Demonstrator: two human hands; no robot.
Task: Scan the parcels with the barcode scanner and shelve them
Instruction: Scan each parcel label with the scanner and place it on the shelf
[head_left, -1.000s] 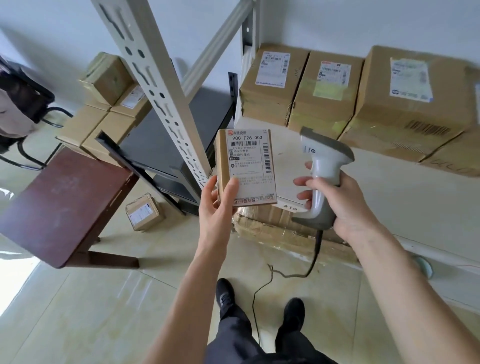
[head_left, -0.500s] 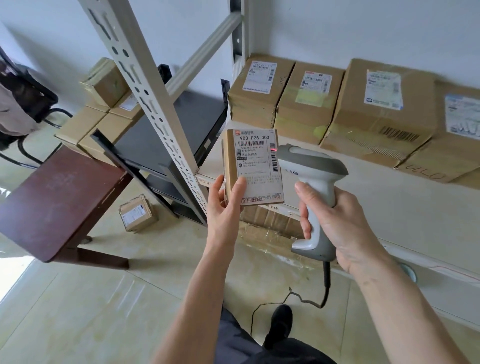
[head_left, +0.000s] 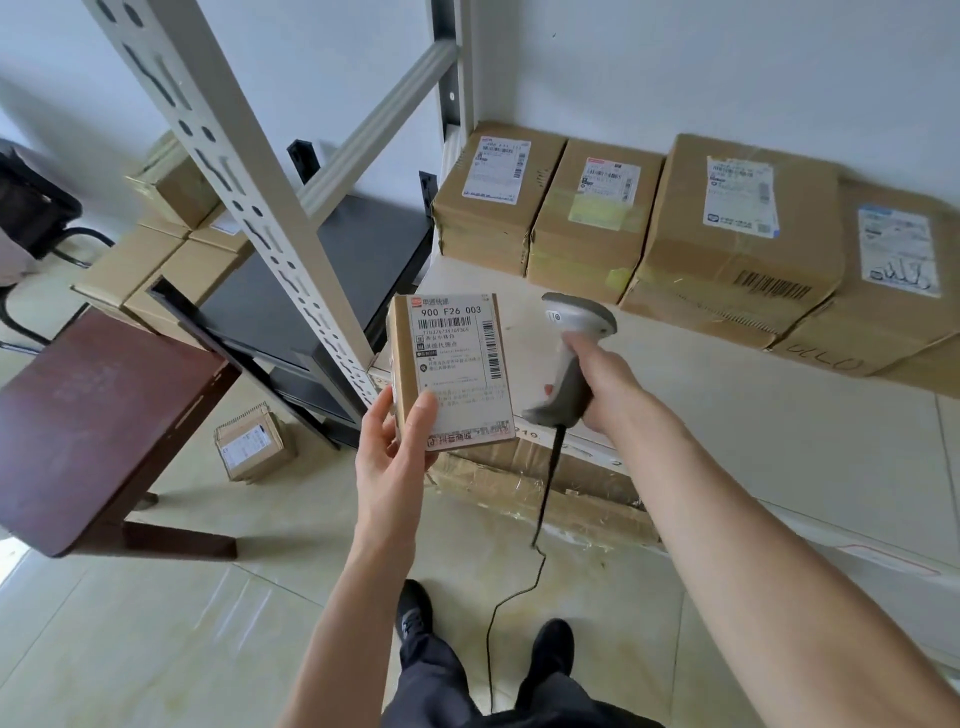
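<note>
holding a small parcel (head_left: 451, 371) upright by its lower left corner, the left hand (head_left: 390, 456) has its thumb laid across the white label and the other fingers curled behind the cardboard edge. the label faces the camera and reads "900 f26 003" above a barcode. just to the right, the right hand (head_left: 598, 383) is wrapped around the grip of a grey barcode scanner (head_left: 570, 358) — its head sits level with the parcel's top edge, close beside it but not touching, and which way the scan window faces cannot be told. a black cable (head_left: 540, 512) drops from the scanner's base to the tiled floor.

behind both hands runs a pale shelf (head_left: 727, 415) with four taped cartons (head_left: 737, 234) lined against the wall, labels up. a perforated metal upright (head_left: 249, 202) stands to the left — beyond it a dark red table (head_left: 88, 415), a small box on the floor (head_left: 254, 441), and stacked boxes (head_left: 150, 265) farther back.
</note>
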